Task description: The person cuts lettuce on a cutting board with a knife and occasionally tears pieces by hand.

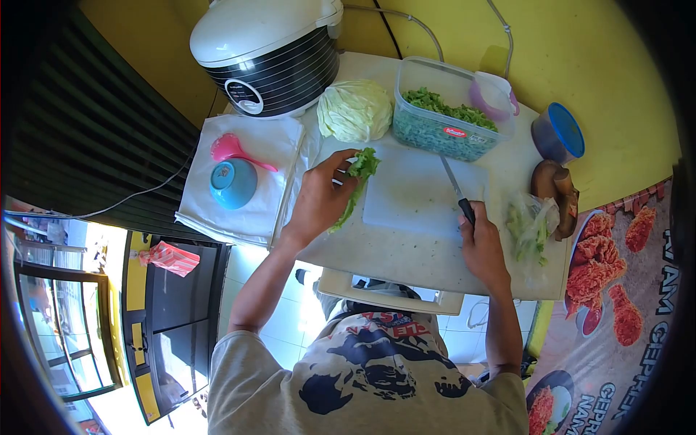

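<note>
My left hand (319,192) grips a bunch of green lettuce leaves (362,165) at the left side of the cutting board. In my right hand (480,243) is a knife (457,190), its fingers wrapped round the black handle. The blade points up and away over the right part of the white cutting board (406,192). A few small green bits lie on the board. Behind it stands a clear plastic container (435,141) with chopped green leaves (449,109) inside. A pale cabbage (354,110) sits just left of that container.
A rice cooker (272,61) stands at the back left. In front of it, a pink ladle (235,150) and an upturned blue bowl (233,184) rest on white paper sheets (210,221). At the right are a blue-lidded tub (557,134), a brown object (554,192) and a plastic bag with greens (529,225).
</note>
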Available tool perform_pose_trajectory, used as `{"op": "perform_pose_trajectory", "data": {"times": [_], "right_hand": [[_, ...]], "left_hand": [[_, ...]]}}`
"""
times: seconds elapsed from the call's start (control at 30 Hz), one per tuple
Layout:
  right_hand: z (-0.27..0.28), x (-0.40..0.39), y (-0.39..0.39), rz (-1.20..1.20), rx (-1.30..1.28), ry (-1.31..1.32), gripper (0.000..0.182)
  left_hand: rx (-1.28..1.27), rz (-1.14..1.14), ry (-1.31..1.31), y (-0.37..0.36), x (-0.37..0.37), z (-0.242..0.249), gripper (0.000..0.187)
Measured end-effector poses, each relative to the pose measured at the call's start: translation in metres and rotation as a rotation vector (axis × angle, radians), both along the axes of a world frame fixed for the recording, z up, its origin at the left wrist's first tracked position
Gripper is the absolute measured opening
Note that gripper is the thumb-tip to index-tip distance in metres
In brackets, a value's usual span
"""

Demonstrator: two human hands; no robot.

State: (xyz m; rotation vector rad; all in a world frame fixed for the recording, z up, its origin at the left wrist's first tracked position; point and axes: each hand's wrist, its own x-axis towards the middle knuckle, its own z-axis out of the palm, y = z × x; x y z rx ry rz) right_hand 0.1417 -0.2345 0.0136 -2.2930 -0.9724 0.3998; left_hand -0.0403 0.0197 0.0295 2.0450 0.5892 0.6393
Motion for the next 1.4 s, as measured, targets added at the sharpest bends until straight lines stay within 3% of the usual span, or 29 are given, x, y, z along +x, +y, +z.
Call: {"op": "perform_pose_trajectory", "data": {"times": [0.13, 0.3, 0.4, 0.57, 0.63, 0.7, 0.8, 0.9, 1.0, 1.1, 1.13, 1.23, 1.33, 1.4], "right_hand": [[0.000, -0.003, 0.003, 0.032, 0.243, 0.094, 0.016], [0.009, -0.017, 0.024, 0.090, 0.543, 0.351, 0.023], [0.022, -0.030, 0.041, 0.046, 0.514, 0.227, 0.033], [0.002, -0.023, 0.068, -0.027, 0.799, 0.204, 0.036], [0.004, -0.019, 0.066, -0.019, 0.773, 0.390, 0.033], [0.016, -0.012, 0.047, -0.041, 0.524, 0.734, 0.030], [0.016, -0.018, 0.049, -0.077, 0.666, 0.694, 0.025], [0.024, -0.021, 0.046, -0.098, 0.631, 0.731, 0.024], [0.016, -0.019, 0.047, -0.020, 0.619, 0.514, 0.022], [0.022, -0.016, 0.045, 0.072, 0.566, 0.368, 0.018], [0.027, -0.016, 0.045, 0.105, 0.550, 0.362, 0.016], [0.037, -0.015, 0.044, 0.212, 0.511, 0.356, 0.015], [0.036, -0.009, 0.043, 0.306, 0.484, 0.364, 0.016], [0.041, -0.008, 0.042, 0.350, 0.456, 0.352, 0.016]], "left_hand": [[-0.342, -0.075, -0.224, -0.016, 0.012, -0.003, 0.018], [-0.437, -0.127, -0.199, -0.030, 0.030, -0.027, 0.033], [-0.501, -0.185, -0.166, -0.045, 0.032, -0.017, 0.030], [-0.680, -0.286, -0.252, -0.056, 0.027, 0.003, 0.027], [-0.762, -0.299, -0.248, -0.051, 0.023, 0.003, 0.030], [-0.832, -0.296, -0.245, -0.045, 0.022, -0.003, 0.032], [-0.983, -0.199, -0.342, -0.041, 0.023, -0.015, 0.031], [-1.143, -0.190, -0.346, -0.040, 0.022, -0.018, 0.036], [-1.195, -0.312, -0.309, -0.028, 0.025, -0.021, 0.055], [-0.616, -0.334, -0.181, -0.033, 0.025, 0.008, 0.076], [-0.577, -0.318, -0.129, -0.033, 0.025, 0.017, 0.091], [0.091, -0.270, -0.047, -0.032, 0.031, 0.032, 0.101], [0.396, -0.290, -0.115, -0.032, 0.036, 0.038, 0.093], [0.229, -0.506, -0.042, -0.024, 0.039, 0.049, 0.073]]}}
